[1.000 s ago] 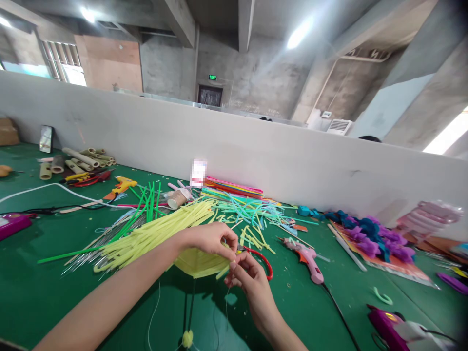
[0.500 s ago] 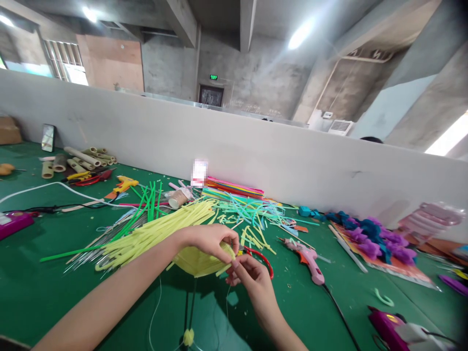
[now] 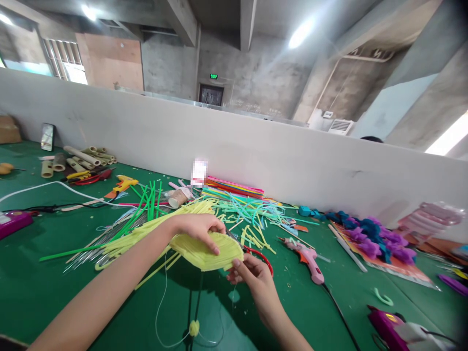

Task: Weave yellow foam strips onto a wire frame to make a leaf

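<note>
A yellow, leaf-shaped panel of pipe cleaners (image 3: 210, 253) is held up between my two hands. My left hand (image 3: 201, 229) grips its upper edge, the thumb lying across the face and the fingers behind. At its right corner my right hand (image 3: 252, 273) pinches the edge between thumb and fingertips. Beneath the panel hangs a thin dark stem with a small yellow ball (image 3: 194, 328) and loops of clear thread. Behind my right hand lie red-handled scissors (image 3: 263, 258), partly hidden. A bundle of yellow pipe cleaners (image 3: 146, 240) lies beyond my left forearm.
A pink glue gun (image 3: 307, 257) with a black cord lies to the right. Cut green and blue pipe cleaners (image 3: 252, 209) are strewn ahead. Purple and teal fuzzy pieces (image 3: 373, 236) rest at far right. Bamboo tubes (image 3: 86, 158) and a yellow glue gun (image 3: 125, 184) are at left.
The yellow panel has turned to show more of its face. My left hand has shifted left and up along its edge, away from my right hand, which stays nearly in place.
</note>
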### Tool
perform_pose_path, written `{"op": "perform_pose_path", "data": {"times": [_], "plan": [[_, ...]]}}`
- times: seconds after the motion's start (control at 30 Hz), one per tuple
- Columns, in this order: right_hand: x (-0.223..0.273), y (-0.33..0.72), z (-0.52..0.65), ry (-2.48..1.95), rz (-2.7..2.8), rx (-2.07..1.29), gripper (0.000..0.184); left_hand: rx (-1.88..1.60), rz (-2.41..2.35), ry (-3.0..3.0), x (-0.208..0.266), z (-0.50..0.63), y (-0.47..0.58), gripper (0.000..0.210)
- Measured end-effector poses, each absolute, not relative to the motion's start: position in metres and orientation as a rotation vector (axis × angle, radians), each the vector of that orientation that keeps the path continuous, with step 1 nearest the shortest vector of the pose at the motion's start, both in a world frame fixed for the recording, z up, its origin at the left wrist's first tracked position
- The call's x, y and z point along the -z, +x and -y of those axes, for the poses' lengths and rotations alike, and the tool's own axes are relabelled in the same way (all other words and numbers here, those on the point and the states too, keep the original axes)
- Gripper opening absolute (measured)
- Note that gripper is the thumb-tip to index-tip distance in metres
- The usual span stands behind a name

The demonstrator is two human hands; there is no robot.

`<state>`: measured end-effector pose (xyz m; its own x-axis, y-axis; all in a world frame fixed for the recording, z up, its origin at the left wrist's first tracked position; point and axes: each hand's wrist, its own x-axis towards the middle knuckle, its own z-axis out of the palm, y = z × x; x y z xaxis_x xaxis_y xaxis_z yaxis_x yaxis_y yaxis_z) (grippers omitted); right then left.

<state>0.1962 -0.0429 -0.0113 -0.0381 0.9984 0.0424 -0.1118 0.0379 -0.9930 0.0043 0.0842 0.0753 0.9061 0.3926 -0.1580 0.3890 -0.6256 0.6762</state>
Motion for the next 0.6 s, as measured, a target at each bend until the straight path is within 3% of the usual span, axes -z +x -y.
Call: {"op": "perform_pose_path", "data": {"times": [0.6], "plan": [[0.0097, 0.1987, 0.0430, -1.016, 1.300, -1.331, 0.032, -0.036, -0.551, 2.247, -0.0793, -0.0788, 0.0066, 0.034]]}}
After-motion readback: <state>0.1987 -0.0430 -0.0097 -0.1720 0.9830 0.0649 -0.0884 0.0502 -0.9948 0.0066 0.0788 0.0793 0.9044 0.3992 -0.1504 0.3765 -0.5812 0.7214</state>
